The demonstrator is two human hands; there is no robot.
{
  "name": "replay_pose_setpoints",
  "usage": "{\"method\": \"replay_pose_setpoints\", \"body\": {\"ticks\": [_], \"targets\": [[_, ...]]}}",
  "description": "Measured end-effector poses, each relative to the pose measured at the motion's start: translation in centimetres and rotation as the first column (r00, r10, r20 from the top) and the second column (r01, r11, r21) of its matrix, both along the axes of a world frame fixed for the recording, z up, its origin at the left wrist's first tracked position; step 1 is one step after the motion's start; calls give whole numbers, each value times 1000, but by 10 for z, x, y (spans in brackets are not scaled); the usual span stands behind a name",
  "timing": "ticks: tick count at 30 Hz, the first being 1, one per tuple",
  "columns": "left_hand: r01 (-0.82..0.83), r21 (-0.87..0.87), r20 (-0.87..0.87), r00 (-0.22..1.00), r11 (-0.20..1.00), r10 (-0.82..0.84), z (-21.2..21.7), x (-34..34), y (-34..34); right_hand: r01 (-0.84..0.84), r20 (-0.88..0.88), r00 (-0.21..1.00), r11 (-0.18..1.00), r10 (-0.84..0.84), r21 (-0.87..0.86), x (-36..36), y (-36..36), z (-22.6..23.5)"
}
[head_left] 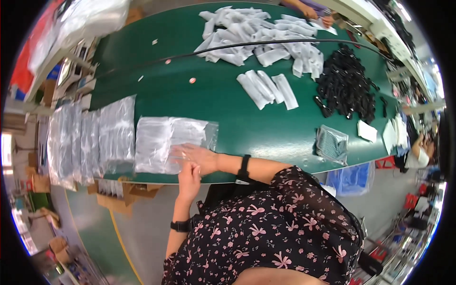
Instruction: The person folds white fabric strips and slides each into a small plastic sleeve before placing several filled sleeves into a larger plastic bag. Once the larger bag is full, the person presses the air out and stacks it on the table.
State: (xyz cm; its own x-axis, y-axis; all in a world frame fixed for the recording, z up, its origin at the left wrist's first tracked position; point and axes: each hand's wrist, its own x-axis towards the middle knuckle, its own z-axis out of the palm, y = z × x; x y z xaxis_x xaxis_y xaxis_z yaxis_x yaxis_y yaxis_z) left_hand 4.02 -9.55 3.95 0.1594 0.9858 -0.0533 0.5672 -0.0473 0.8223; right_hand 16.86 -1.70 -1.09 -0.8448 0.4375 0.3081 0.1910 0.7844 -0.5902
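Note:
A stack of clear plastic bags (161,142) lies on the green table (218,102) near its front edge. My right hand (198,156) rests flat on the stack's near right corner with its fingers spread; a black band is on that wrist. My left hand (189,179) comes up from below the table edge, and its fingertips meet the near edge of the bags just under the right hand. Whether those fingers pinch a bag is hidden. A black watch is on the left wrist.
More clear bags (90,140) lie in overlapping rows to the left. Farther back are three white packets (268,88), a big heap of white packets (266,35), a pile of black parts (349,85) and a filled bag (331,143). Another person's hand (311,12) works at the far edge.

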Motion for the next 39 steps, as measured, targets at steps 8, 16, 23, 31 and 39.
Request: {"method": "replay_pose_setpoints", "body": {"ticks": [8, 16, 23, 31, 39], "targets": [[16, -152, 165, 986, 988, 9, -1, 17, 11, 486, 416, 755, 858, -507, 163, 36, -48, -17], [-23, -48, -7, 1000, 999, 22, -17, 25, 11, 717, -150, 696, 671, -702, 189, 134, 29, 3], [99, -35, 45, 994, 994, -97, 4, 91, 10, 864, 201, 281, 339, -938, 372, 217, 91, 1], [142, -145, 121, 985, 979, -125, -6, 144, 24, 465, -60, 597, 406, -800, -787, 256, 48, -20], [239, -269, 200, 962, 933, -188, -7, 176, 44, 119, -228, 564, 352, -794, -929, 247, 27, 63]]}}
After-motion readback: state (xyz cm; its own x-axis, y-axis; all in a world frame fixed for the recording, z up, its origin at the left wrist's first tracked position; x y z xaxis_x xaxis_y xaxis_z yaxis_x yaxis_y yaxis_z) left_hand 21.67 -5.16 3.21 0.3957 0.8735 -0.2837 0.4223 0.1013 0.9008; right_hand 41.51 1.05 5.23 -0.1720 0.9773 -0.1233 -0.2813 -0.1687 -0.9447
